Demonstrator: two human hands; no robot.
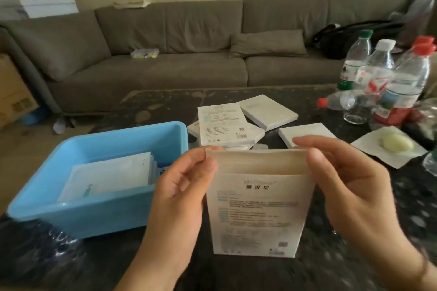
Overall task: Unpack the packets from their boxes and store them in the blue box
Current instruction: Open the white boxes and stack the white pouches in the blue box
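White carton [259,210] upright on counter [354,255] | left hand [179,196], right hand [350,186] grip pinching top flap corners | likely light, thin card, crushable | blue box [94,215] just left

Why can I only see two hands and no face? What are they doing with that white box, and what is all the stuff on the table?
The camera sits on the person's head and looks down, so you see only their own hands. The left hand and the right hand each pinch a top corner of a white box, which stands upright on the dark table with its top open. The job is to take packets out of such boxes. On the left is the blue box, with flat white packets already inside. Behind the hands lie more white boxes. On the right stand water bottles, and a pale round thing lies on a white sheet. Behind the table is a grey sofa.
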